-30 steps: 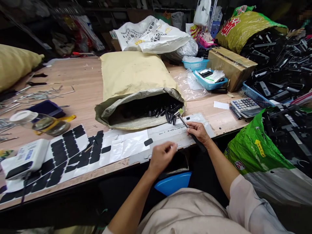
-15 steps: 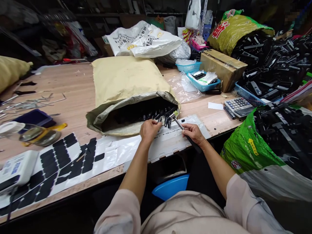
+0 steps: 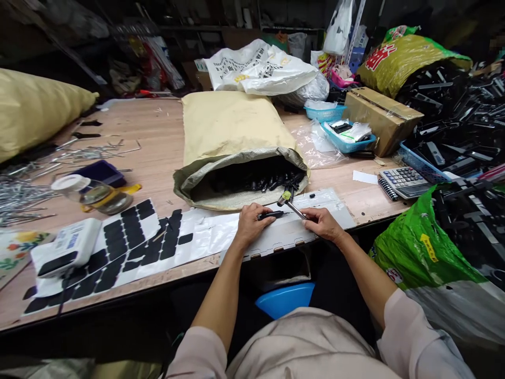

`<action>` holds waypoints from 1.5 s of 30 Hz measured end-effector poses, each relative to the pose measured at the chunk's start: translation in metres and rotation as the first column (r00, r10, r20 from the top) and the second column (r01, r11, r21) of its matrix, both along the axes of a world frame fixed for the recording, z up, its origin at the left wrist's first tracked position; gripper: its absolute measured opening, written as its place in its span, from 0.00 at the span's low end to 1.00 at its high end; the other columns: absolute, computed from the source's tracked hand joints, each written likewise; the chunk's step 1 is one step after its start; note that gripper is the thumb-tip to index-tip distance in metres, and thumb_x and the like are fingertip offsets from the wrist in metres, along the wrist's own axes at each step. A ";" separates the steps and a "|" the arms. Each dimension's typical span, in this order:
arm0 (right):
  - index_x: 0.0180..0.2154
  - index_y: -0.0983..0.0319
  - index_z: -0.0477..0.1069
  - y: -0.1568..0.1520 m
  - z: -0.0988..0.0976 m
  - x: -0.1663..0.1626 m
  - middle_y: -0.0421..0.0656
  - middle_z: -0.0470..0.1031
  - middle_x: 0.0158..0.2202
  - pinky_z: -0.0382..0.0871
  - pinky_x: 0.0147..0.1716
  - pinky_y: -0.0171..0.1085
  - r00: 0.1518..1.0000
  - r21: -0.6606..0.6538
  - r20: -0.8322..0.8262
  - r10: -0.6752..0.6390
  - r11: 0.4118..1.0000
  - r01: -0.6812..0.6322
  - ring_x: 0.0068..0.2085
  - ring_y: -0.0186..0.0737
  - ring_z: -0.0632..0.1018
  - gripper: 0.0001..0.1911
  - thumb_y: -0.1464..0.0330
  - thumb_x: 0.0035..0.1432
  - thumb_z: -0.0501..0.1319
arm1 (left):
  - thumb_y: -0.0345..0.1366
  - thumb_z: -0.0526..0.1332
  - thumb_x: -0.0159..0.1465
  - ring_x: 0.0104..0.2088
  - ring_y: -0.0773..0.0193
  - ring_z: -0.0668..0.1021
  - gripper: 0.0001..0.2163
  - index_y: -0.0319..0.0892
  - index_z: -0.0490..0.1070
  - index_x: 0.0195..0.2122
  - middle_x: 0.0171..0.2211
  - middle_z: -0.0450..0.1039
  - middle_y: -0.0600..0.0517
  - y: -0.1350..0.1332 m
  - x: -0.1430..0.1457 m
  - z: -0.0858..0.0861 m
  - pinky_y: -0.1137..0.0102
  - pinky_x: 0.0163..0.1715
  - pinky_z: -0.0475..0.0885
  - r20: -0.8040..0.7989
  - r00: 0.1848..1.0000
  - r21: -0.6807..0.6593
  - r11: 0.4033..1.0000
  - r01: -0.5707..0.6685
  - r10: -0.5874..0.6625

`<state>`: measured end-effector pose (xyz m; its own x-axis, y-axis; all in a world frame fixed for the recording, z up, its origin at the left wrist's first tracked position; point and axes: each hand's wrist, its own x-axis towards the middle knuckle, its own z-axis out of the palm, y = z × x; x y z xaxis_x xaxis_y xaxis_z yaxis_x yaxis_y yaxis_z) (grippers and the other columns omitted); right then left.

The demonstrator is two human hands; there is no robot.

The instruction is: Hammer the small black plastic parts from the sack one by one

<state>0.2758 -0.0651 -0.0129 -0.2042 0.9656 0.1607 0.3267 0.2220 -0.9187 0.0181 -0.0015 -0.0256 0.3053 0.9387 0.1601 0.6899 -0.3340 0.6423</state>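
Black part point(image 3: 272, 215) pinched in my left hand point(image 3: 251, 226), hammer point(image 3: 296, 211) gripped in my right hand point(image 3: 324, 224). Positioning, I judge; next move needs steadiness.

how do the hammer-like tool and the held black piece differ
The hammer-like tool shows shiny metal; the black piece looks dark throughout. The hammer-like tool slants forward in the right grip; the black piece lies nearly crosswise in the left grip. Both are elongated.

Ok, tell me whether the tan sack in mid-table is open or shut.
Open: the tan sack has its mouth gaping toward the camera, with black parts visible inside.
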 end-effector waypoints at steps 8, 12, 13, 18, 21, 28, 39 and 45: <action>0.50 0.61 0.80 -0.002 0.015 -0.022 0.37 0.72 0.23 0.59 0.27 0.33 0.947 0.168 0.320 0.030 0.982 -0.088 0.24 0.34 0.68 0.22 0.72 0.53 0.62 | 0.40 0.70 0.58 0.43 0.56 0.70 0.06 0.48 0.80 0.36 0.38 0.74 0.52 0.000 -0.002 -0.004 0.62 0.47 0.64 0.026 0.999 -0.005 1.000 -0.021 0.022; 0.50 0.62 0.80 0.000 0.013 -0.019 0.38 0.74 0.23 0.60 0.27 0.33 0.943 0.155 0.332 0.026 0.985 -0.081 0.24 0.35 0.69 0.21 0.72 0.53 0.62 | 0.40 0.70 0.57 0.43 0.56 0.70 0.07 0.49 0.80 0.37 0.38 0.74 0.52 0.000 -0.001 -0.004 0.62 0.47 0.64 0.032 0.999 0.001 0.999 -0.034 0.034; 0.50 0.62 0.80 0.000 0.014 -0.017 0.38 0.75 0.24 0.61 0.28 0.33 0.954 0.151 0.300 0.030 0.985 -0.078 0.24 0.35 0.69 0.21 0.71 0.54 0.62 | 0.40 0.70 0.57 0.43 0.56 0.70 0.07 0.49 0.80 0.38 0.38 0.74 0.52 0.000 -0.001 -0.004 0.62 0.47 0.64 0.032 0.999 0.003 0.999 -0.033 0.033; 0.51 0.66 0.79 0.000 0.018 -0.006 0.41 0.77 0.29 0.63 0.28 0.33 0.988 0.134 0.151 0.024 0.990 -0.044 0.26 0.35 0.70 0.22 0.70 0.55 0.61 | 0.40 0.69 0.58 0.44 0.55 0.70 0.07 0.49 0.81 0.38 0.38 0.74 0.52 -0.001 -0.001 -0.001 0.61 0.48 0.64 0.016 0.999 -0.007 1.000 -0.030 0.030; 0.49 0.65 0.80 -0.001 0.012 0.000 0.39 0.74 0.24 0.62 0.27 0.33 0.981 0.110 0.191 0.037 0.992 -0.059 0.25 0.34 0.69 0.21 0.71 0.54 0.62 | 0.40 0.69 0.58 0.44 0.55 0.70 0.08 0.49 0.81 0.39 0.38 0.75 0.52 -0.001 -0.001 0.000 0.61 0.48 0.64 0.005 0.999 -0.011 0.999 -0.033 0.033; 0.49 0.64 0.80 0.004 -0.009 0.008 0.38 0.74 0.24 0.66 0.28 0.35 0.985 -0.080 -0.172 -0.009 0.997 -0.005 0.25 0.35 0.71 0.21 0.66 0.52 0.65 | 0.41 0.69 0.58 0.43 0.54 0.70 0.08 0.48 0.80 0.39 0.37 0.75 0.51 0.000 -0.001 -0.005 0.60 0.47 0.65 0.001 1.000 0.010 0.999 -0.031 0.031; 0.46 0.67 0.79 0.011 -0.004 0.015 0.38 0.74 0.20 0.61 0.21 0.33 0.863 -0.263 -0.471 -0.185 0.963 0.062 0.20 0.32 0.68 0.23 0.64 0.48 0.68 | 0.40 0.59 0.66 0.31 0.63 0.73 0.08 0.43 0.74 0.40 0.31 0.72 0.52 -0.093 -0.007 0.008 0.67 0.33 0.69 0.391 0.910 0.301 0.954 0.019 -0.141; 0.46 0.67 0.79 0.010 -0.005 0.015 0.37 0.75 0.20 0.60 0.21 0.33 0.868 -0.253 -0.465 -0.175 0.966 0.060 0.21 0.32 0.69 0.22 0.65 0.49 0.67 | 0.45 0.57 0.68 0.27 0.65 0.75 0.13 0.43 0.76 0.40 0.26 0.75 0.52 -0.162 0.010 -0.053 0.70 0.30 0.67 0.186 0.956 -0.127 0.960 0.251 -0.226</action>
